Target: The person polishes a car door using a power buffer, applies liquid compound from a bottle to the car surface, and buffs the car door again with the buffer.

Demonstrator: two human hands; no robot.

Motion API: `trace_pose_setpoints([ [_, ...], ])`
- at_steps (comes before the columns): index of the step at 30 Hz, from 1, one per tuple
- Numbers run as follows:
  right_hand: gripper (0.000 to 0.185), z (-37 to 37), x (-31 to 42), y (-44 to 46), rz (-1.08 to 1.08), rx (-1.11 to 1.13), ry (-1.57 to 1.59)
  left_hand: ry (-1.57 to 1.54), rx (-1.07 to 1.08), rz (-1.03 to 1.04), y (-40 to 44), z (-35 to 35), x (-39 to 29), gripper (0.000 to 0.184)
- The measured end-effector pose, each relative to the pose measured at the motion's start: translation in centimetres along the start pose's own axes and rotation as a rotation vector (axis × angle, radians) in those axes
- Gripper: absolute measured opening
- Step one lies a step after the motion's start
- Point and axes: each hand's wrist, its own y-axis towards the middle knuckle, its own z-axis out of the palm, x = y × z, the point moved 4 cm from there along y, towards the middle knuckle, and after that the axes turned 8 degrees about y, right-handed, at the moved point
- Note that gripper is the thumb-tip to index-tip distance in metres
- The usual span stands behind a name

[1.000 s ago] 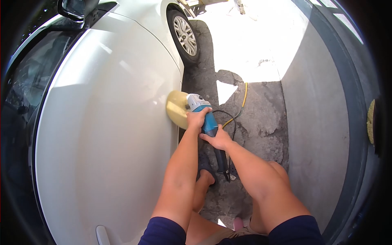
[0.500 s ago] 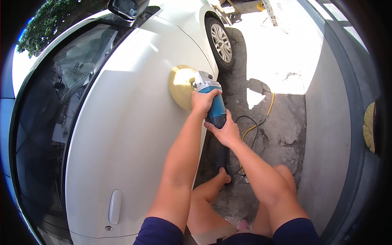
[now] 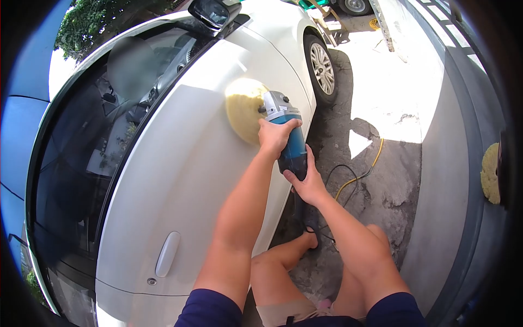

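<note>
Both of my hands are closed around a blue and grey power polisher (image 3: 295,143). Near its silver head, my left hand (image 3: 275,136) grips the front of the body. Farther back, my right hand (image 3: 308,179) wraps round the dark rear part. The polisher's round yellow pad (image 3: 243,111) lies against the upper part of a white car door (image 3: 180,158) and looks blurred at its edge. The palm sides of both hands are hidden.
A door handle (image 3: 168,254) and side mirror (image 3: 210,13) stick out from the car. Its front wheel (image 3: 321,69) stands ahead. A yellow cable (image 3: 375,158) lies on the concrete floor. At right is a grey wall (image 3: 444,180) with another yellow pad (image 3: 490,173) beyond.
The polisher and both hands have moved up and onto the door, away from its lower edge. The view has shifted, showing more of the car window and handle.
</note>
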Motion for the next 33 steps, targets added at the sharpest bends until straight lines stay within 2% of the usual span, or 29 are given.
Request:
trace_pose_setpoints([
  [4, 0.12, 1.5, 0.8, -2.4, 0.053, 0.128, -0.024, 0.004, -0.071, 0.025, -3.8, -3.2, 1.2, 0.101],
  [7, 0.124, 3.0, -0.7, -4.0, -0.11, 0.159, -0.114, -0.04, -0.134, 0.052, -7.6, -5.6, 3.0, 0.1],
  [10, 0.128, 4.8, -1.4, -7.1, -0.129, 0.265, -0.076, -0.102, -0.243, 0.085, -11.8, -7.9, 6.2, 0.098],
  [11, 0.131, 5.4, -1.4, -8.3, -0.085, 0.312, -0.098, -0.172, -0.268, 0.098, -13.4, -8.7, 7.4, 0.098],
  [12, 0.131, 6.0, -1.8, -9.3, -0.153, 0.342, -0.096, -0.241, -0.291, 0.111, -15.2, -9.6, 8.7, 0.098],
  [14, 0.13, 7.0, -1.6, -11.4, -0.159, 0.461, -0.132, -0.383, -0.389, 0.145, -20.1, -12.2, 9.8, 0.088],
  [16, 0.122, 8.2, -0.3, -13.7, -0.328, 0.547, -0.148, -0.551, -0.478, 0.201, -24.6, -14.7, 11.1, 0.091],
  [19, 0.114, 10.0, 1.6, -16.8, -0.531, 0.652, -0.133, -0.623, -0.605, 0.258, -29.6, -18.8, 12.9, 0.081],
  [22, 0.112, 11.2, 2.9, -18.5, -0.473, 0.748, -0.053, -0.708, -0.586, 0.254, -31.6, -21.7, 14.0, 0.074],
  [23, 0.108, 11.2, 2.5, -18.7, -0.312, 0.831, -0.094, -0.71, -0.569, 0.235, -31.5, -22.3, 14.0, 0.072],
  [28, 0.104, 10.4, 3.6, -17.8, -0.284, 0.655, -0.022, -0.73, -0.498, 0.284, -27.0, -21.7, 10.0, 0.07],
  [30, 0.103, 8.9, 5.4, -16.7, -0.246, 0.563, -0.057, -0.814, -0.365, 0.224, -24.2, -20.7, 8.3, 0.081],
  [33, 0.102, 6.4, 8.3, -14.6, -0.212, 0.428, -0.084, -0.794, -0.259, 0.217, -19.0, -18.6, 5.1, 0.079],
])
